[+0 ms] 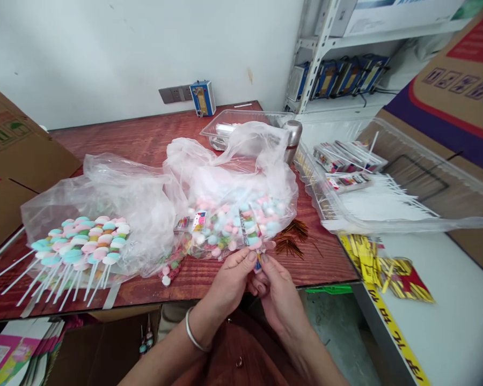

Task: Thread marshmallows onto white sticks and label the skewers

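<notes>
My left hand (231, 281) and my right hand (279, 292) meet at the front edge of the red wooden table (145, 142). Both pinch a small candy piece with a printed wrapper (254, 242) between thumbs and fingertips. A silver bangle (193, 333) sits on my left wrist. Just beyond the hands lies an open clear plastic bag of pastel candies (241, 214). To the left, a bunch of finished candy lollipops on white sticks (78, 249) rests on another clear bag.
A clear tray of white sticks and printed wrappers (370, 201) stands at the right. Yellow and red labels (390, 268) lie on the white surface. Behind are a metal flask (293, 138), a clear container (233, 126), cardboard boxes left and right, and shelving.
</notes>
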Motion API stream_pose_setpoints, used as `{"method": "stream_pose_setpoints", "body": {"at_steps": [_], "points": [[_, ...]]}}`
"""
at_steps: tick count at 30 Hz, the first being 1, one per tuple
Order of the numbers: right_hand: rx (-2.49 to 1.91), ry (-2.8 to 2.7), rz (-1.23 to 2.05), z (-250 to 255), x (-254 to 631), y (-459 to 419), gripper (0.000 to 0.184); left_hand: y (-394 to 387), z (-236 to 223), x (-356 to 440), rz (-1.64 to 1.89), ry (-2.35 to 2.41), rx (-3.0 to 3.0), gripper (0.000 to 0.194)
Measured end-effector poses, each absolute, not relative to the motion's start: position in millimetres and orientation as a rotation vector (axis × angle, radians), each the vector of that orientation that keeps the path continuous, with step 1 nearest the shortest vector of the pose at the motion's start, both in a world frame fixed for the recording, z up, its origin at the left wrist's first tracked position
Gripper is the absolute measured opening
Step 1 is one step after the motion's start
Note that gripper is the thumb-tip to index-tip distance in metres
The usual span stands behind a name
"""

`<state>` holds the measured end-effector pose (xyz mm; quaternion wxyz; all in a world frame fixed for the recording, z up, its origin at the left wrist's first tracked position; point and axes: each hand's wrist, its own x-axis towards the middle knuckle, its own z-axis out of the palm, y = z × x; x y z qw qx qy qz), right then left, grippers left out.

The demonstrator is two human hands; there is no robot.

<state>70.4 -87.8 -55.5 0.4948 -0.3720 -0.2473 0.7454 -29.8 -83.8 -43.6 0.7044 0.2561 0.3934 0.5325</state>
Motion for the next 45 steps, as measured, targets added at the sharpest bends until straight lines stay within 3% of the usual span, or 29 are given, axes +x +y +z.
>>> {"method": "stream_pose_setpoints", "body": {"at_steps": [3,6,8,12,17,19,24,27,33,40,45], "points": [[-0.642,-0.367,2.187,-50,77,-91,0.040,-83,-39,-45,1.010,0.749,0.621,0.032],[-0.530,-0.339,2.384,-45,82,-93,0.042,-81,-37,-48,1.085,0.784,0.666,0.028],[-0.628,-0.407,2.308,-46,81,-94,0.038,-80,-38,-43,1.109,0.840,0.627,0.028],[-0.965,-0.737,1.748,-53,72,-98,0.031,-81,-43,-32,1.140,0.927,0.539,0.031],[-0.858,-0.891,1.906,-56,80,-97,0.033,-83,-48,-33,1.047,0.859,0.430,0.030],[-1.029,-1.244,1.682,-55,101,-90,0.029,-80,-49,-39,1.133,0.868,0.468,0.028],[-1.829,-1.731,0.287,-63,171,-60,0.018,-72,-56,-61,1.384,1.109,0.698,0.023],[-2.059,-1.876,-0.201,-77,190,-46,0.014,-74,-59,-70,1.354,1.184,0.872,0.020],[-2.060,-2.009,-0.361,-84,188,-42,0.023,-77,-40,-79,1.047,1.290,1.640,0.019],[-1.714,-2.241,-0.489,-40,171,-66,0.028,-93,-29,-50,0.597,1.446,2.377,0.031],[-1.478,-2.255,-0.413,-26,132,-91,0.026,-93,-33,-29,0.673,1.552,2.481,0.028]]}}
